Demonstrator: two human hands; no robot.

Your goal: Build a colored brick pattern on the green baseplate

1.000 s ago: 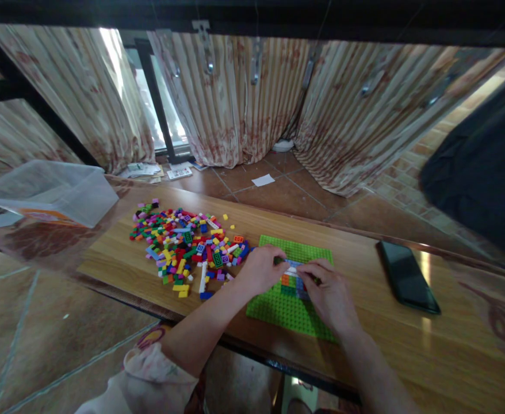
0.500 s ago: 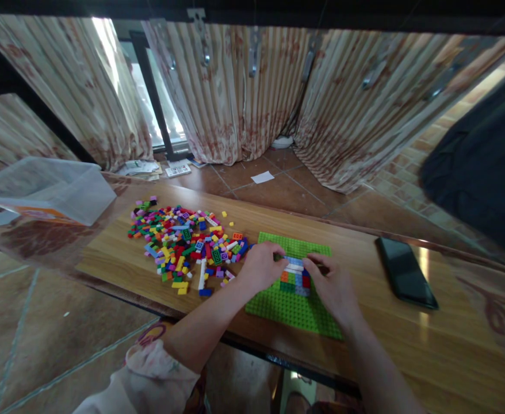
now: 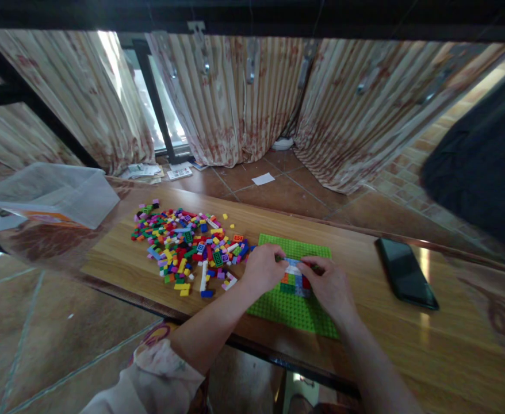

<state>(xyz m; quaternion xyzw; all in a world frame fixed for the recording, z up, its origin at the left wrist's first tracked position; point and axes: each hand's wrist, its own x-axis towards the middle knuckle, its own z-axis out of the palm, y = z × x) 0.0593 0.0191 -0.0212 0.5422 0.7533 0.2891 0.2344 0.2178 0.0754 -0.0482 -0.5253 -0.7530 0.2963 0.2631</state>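
Tabletop (image 3: 118, 259) unchanged: left hand (image 3: 263, 267) and right hand (image 3: 328, 284) grips still pinch brick build (image 3: 294, 280) on baseplate (image 3: 287, 307).

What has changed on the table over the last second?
Very little. The right hand drew slightly rightward off the brick build, then came back; its fingertips now meet the left hand over it. Nothing visibly picked up or let go. The green baseplate, loose brick pile, phone and clear plastic bin stayed put.

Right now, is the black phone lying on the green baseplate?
No, the phone lies on the table, right of the green baseplate.
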